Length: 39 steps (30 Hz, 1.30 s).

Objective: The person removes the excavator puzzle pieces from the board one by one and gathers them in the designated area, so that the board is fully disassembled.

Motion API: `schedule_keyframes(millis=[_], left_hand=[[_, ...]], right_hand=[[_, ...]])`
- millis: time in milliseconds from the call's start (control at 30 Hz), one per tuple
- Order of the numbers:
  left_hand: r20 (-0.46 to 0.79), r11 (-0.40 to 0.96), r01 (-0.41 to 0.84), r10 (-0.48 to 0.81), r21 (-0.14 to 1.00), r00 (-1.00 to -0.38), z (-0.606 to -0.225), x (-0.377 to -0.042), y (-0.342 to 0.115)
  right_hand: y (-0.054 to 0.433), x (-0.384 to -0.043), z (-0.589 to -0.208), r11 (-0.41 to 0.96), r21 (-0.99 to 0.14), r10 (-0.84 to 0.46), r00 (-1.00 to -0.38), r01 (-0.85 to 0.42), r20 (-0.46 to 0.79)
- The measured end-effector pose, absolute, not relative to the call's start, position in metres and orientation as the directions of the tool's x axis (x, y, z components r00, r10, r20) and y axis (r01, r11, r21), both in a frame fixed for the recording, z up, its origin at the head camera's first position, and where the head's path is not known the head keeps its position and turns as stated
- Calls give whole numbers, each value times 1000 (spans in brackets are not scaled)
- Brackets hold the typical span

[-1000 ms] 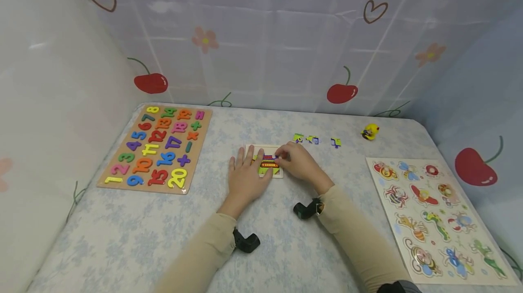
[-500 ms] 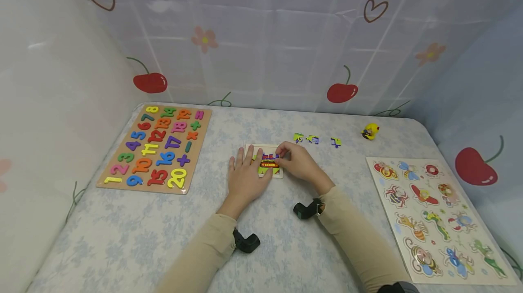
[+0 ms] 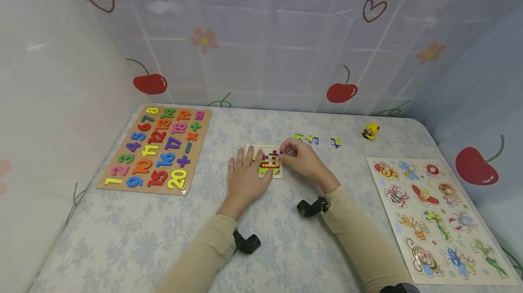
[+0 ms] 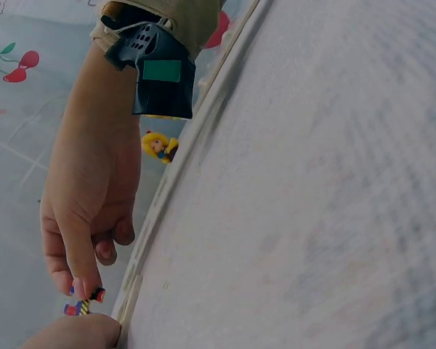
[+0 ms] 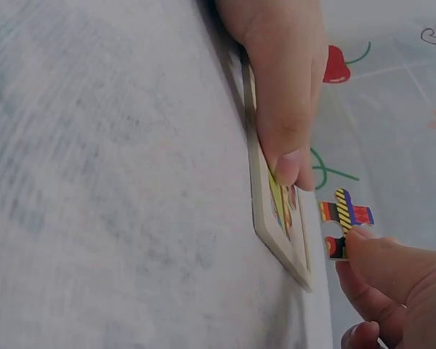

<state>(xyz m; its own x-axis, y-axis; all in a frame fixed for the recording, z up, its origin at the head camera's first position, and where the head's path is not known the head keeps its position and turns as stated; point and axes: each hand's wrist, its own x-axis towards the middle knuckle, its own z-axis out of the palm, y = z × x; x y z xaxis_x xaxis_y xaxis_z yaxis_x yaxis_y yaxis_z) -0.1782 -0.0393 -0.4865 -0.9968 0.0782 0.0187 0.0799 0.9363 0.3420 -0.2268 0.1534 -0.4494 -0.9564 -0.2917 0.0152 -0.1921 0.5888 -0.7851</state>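
Observation:
A small wooden jigsaw puzzle board (image 3: 279, 175) with a colourful picture lies on the table in front of me. Across its left part rests my left hand (image 3: 247, 180), fingers spread and straight; in the right wrist view its thumb (image 5: 283, 138) lies over the board's edge. At the board's right side my right hand (image 3: 303, 160) pinches a puzzle piece (image 5: 343, 211) between thumb and fingertips. That piece, with yellow-black stripes and red and purple parts, is raised off the board. Several loose puzzle pieces (image 3: 313, 140) lie just behind the right hand.
To the left lies a wooden number board (image 3: 196, 159) with coloured digits and signs. A white board of insect shapes (image 3: 380, 188) lies at the right. A small yellow figure (image 3: 370, 131) stands at the back right, before the curtain (image 3: 261, 57).
My right hand has lifted the pinched puzzle piece up from the board and shifted slightly right. A pale gap now shows in the picture. The left hand stays put.

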Motion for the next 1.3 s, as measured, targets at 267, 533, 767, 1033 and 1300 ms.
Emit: schedule_keyframes(millis=[267,533,767,1033,1300], left_hand=[[23,938,74,71,339,-997,-488,-178,-40],[31,935,78,71,346,-997,-488,-176,-43],[42,927,88,78,364,-996,-485,-173,-43],[46,925,94,83,368,-995,-485,-173,-42],[42,924,97,88,371,-995,-483,-173,-41]], right_hand=[[180,-224,-442,631,-770,-215,-975,-89,-63],[226,-224,-437,666,-745,-180,-975,-26,-127],[260,-221,-438,729,-685,-146,-976,5,-163],[282,-218,-436,794,-608,-110,-978,20,-176],[290,-217,-430,821,-565,-42,-978,84,-206]])
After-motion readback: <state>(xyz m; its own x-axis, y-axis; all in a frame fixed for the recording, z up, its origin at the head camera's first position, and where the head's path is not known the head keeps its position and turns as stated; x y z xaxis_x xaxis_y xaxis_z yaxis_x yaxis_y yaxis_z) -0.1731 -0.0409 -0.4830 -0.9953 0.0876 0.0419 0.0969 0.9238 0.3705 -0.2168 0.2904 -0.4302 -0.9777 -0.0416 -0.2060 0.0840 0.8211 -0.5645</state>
